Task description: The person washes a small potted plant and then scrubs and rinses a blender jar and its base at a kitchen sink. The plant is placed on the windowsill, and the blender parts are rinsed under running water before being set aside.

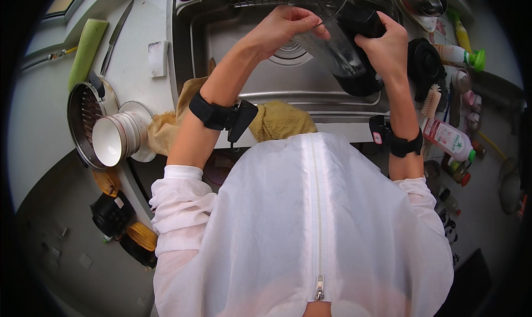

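Over the stainless steel sink (266, 78) a clear blender jug (322, 50) with a black base and black handle is tilted, its wide mouth towards the far side. My right hand (388, 42) is closed round the black handle. At the jug's rim is my left hand (293, 26), with thumb and fingers pinched together at the edge; whether they grip the rim is hard to tell. Blades show inside the jug near its base. The sink's drain strainer (289, 53) lies partly hidden behind the jug and my left hand.
On the left stand stacked white bowls (110, 140), a steamer pot (75, 121), a green gourd piece (87, 53) and a knife (116, 38). A yellow-green cloth (282, 119) hangs at the sink's front edge. To the right are a black lid (424, 59), a brush (431, 100) and bottles (449, 140).
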`<state>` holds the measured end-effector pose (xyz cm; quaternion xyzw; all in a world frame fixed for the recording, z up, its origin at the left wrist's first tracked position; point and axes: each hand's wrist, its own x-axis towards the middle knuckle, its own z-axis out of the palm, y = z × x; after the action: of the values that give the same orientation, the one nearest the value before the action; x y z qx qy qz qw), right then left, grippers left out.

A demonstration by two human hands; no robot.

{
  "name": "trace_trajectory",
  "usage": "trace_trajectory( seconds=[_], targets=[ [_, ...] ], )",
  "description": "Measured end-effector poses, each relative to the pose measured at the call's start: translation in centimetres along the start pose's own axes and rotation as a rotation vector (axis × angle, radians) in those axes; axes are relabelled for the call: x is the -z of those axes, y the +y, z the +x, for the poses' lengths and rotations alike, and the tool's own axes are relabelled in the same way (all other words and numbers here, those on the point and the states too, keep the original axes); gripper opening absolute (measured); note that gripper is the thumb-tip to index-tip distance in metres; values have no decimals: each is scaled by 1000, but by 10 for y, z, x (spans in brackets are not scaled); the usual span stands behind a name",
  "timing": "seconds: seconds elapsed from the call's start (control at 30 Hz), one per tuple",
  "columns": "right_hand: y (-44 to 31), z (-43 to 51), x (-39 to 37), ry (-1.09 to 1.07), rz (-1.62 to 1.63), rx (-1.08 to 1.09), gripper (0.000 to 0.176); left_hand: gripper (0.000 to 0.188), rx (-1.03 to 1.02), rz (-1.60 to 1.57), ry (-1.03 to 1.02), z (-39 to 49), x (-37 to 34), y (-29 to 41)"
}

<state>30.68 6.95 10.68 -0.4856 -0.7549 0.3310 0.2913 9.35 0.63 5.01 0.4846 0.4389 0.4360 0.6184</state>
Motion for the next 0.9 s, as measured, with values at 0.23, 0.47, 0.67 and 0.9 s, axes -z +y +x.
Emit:
trace_trajectory(
  seconds=[0.23, 0.47, 0.67, 0.9],
  targets=[
    [2, -1, 2, -6, 4, -4, 26, 24, -40, -71, 37, -1, -4, -5],
    [0, -3, 5, -28, -7, -25, 25, 25, -7, -42, 41, -4, -5, -5],
    [2, -3, 3, -19, -8, 5, 24, 25, -36, -92, 14, -4, -9, -3],
    [3, -6, 6, -48, -27, -3, 25, 24, 70, -52, 34, -5, -9, -3]
  ],
)
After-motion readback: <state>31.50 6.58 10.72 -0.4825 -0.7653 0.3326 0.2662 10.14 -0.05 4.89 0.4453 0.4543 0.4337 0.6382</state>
